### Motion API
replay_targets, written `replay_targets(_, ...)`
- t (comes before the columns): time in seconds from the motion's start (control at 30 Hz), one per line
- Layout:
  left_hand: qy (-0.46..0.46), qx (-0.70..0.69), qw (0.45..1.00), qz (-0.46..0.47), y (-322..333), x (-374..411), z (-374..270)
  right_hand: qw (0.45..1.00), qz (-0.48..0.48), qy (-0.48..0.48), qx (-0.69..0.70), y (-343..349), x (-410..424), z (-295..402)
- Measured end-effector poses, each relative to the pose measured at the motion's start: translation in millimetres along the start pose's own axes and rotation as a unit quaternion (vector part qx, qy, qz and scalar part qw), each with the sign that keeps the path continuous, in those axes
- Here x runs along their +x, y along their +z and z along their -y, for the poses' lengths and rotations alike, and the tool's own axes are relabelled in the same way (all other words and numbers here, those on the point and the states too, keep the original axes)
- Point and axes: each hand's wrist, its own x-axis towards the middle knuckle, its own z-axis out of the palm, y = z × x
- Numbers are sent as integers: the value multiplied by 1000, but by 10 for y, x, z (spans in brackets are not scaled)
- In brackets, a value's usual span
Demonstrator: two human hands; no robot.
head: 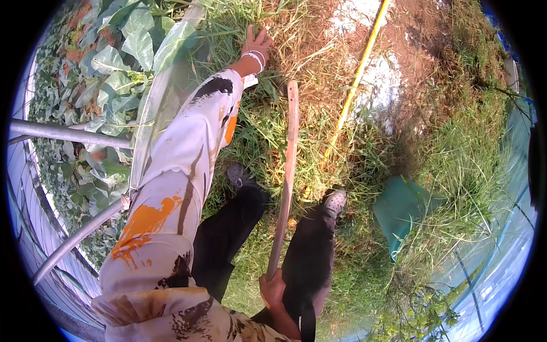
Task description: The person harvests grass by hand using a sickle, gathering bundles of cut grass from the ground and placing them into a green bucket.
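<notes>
My left hand (256,46) reaches far forward, low over the grass (228,30) beside the leafy bed. Its fingers are spread and nothing shows between them; whether they touch the blades I cannot tell. White bands circle that wrist, and a small white tag hangs near the cuff. Close to my body, my right hand (273,290) grips the near end of a long, slightly curved wooden handle (289,158). The handle points forward between my feet, and small holes mark its far end. No blade or tool head is visible on it.
Broad-leaved brassica plants (115,81) grow at left behind a translucent plastic sheet (147,111). Metal pipes (72,133) jut in there. A yellow pole or hose (361,70) lies ahead, near bright white patches (380,87). At right are a green sheet (399,209) and bluish sheeting (504,239).
</notes>
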Motion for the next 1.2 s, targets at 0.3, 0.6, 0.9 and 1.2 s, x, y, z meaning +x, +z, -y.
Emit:
replay_targets(0.3, 84, -441, 886, -113, 1252, -985, 219, 987, -61, -88, 116, -309, 251, 374)
replay_targets(0.6, -11, -554, 826, -101, 1362, -1384, -565, 905, -3, -299, 303, -721, 2407, 2340)
replay_targets(0.9, -47, -568, 815, -102, 1236, -1800, -962, 957, 15, -125, 260, -250, 1942, 1899)
replay_targets(1.2, -146, -376, 866, -296, -165, -1996, -65, 979, -108, -172, 20, -412, 1465, 1060)
